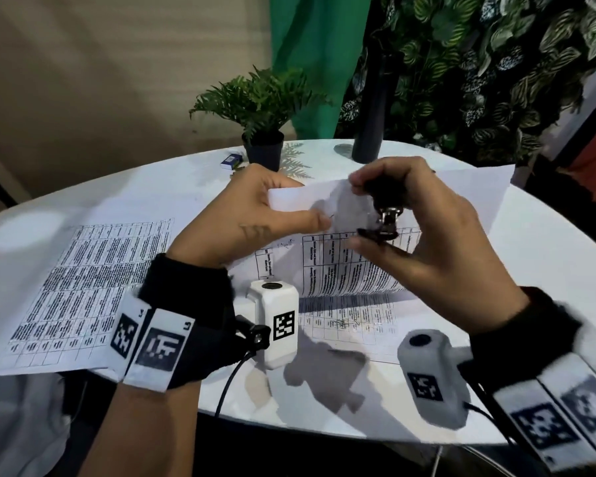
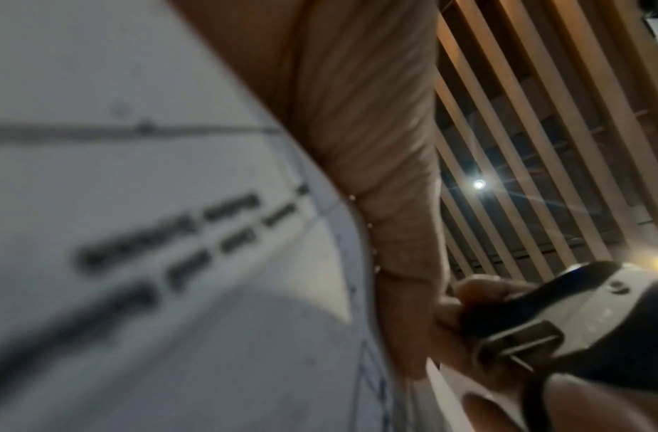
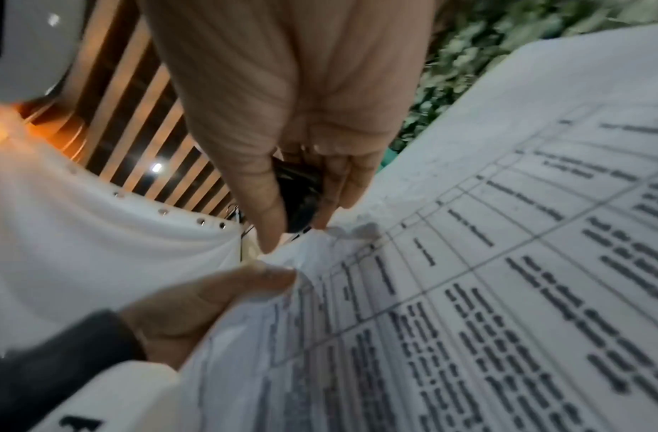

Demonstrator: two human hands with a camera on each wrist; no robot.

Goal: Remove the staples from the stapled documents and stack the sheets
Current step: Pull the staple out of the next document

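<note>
My left hand [image 1: 300, 201] pinches the corner of a stapled document [image 1: 461, 201] and holds it up off the white table [image 1: 530, 287]. The printed pages [image 3: 504, 263] curve down toward me. My right hand [image 1: 362, 215] grips a black staple remover [image 1: 386, 218] between thumb and fingers, its metal jaws just right of my left thumb [image 1: 317, 222]. In the left wrist view the staple remover [image 2: 523, 327] shows a thin wire at its jaws. From the right wrist, the staple remover [image 3: 299, 195] sits right at the crumpled paper corner. Whether the jaws touch the paper is unclear.
A loose printed sheet [image 1: 83, 287] lies flat on the table at left, and another sheet [image 1: 351, 321] lies under the lifted document. At the back stand a small potted plant [image 1: 264, 146], a small blue box [image 1: 230, 161] and a dark post [image 1: 369, 132].
</note>
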